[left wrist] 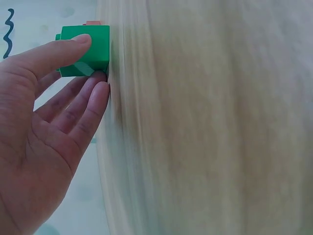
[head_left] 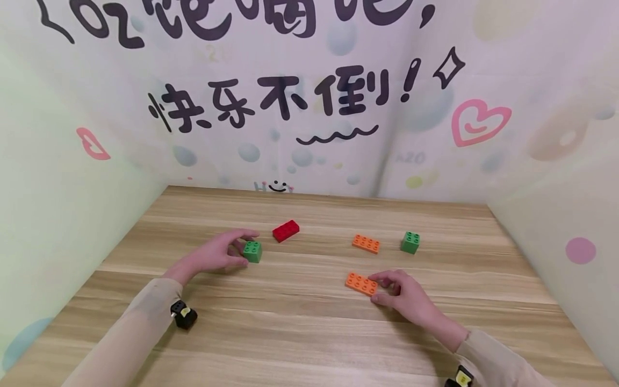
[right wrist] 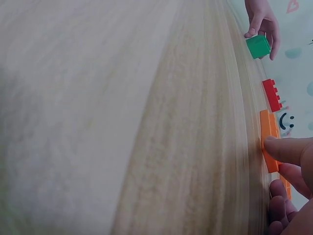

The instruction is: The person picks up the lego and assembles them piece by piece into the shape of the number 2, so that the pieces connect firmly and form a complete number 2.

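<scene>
My left hand [head_left: 218, 253] holds a green toy block [head_left: 252, 251] with studs on top, at the left of the table. In the left wrist view the thumb lies across the near face of that green block [left wrist: 100, 49], with the other fingers behind and under it. Toward the front right, my right hand [head_left: 410, 301] pinches the right end of a flat orange brick [head_left: 361, 284]. The right wrist view has the thumb on the side of this orange brick [right wrist: 266, 129]; its far side is hidden there.
A red brick [head_left: 286, 231] lies just right of the left hand. Behind the right hand are a second flat orange brick [head_left: 366, 243] and another green block [head_left: 410, 242]. The wooden table [head_left: 271, 333] meets a printed cloth backdrop [head_left: 271, 156] at its rear edge.
</scene>
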{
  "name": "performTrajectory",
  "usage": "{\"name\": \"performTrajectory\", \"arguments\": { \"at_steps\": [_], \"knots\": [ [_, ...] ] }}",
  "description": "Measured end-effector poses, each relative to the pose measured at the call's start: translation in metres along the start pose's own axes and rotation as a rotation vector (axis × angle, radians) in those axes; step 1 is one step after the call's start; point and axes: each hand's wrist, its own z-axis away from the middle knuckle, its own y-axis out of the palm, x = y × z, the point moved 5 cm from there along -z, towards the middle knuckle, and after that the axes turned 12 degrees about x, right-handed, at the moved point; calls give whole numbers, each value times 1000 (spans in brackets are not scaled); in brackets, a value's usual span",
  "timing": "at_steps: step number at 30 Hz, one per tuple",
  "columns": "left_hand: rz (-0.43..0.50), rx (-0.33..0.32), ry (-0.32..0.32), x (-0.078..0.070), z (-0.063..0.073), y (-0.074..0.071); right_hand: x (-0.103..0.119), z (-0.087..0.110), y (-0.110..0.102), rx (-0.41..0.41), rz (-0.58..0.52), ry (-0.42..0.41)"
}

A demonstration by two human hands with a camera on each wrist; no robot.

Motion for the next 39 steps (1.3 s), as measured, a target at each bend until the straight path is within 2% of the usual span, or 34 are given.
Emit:
{"name": "performTrajectory", "arguments": {
  "at_steps": [11, 16, 27, 39],
  "knots": [
    [-9, -3, 1, 1, -1, 1, 2, -4, 2, -9, 27, 5],
    [-17, -9, 24, 2, -2, 2, 4, -4, 4, -1, 40, -10],
    [55, -13, -4, 8, -4, 2, 11, -10, 7, 6, 58, 1],
    [55, -13, -5, 11, -4, 2, 21, -19, 18, 4, 82, -36]
  ]
}}
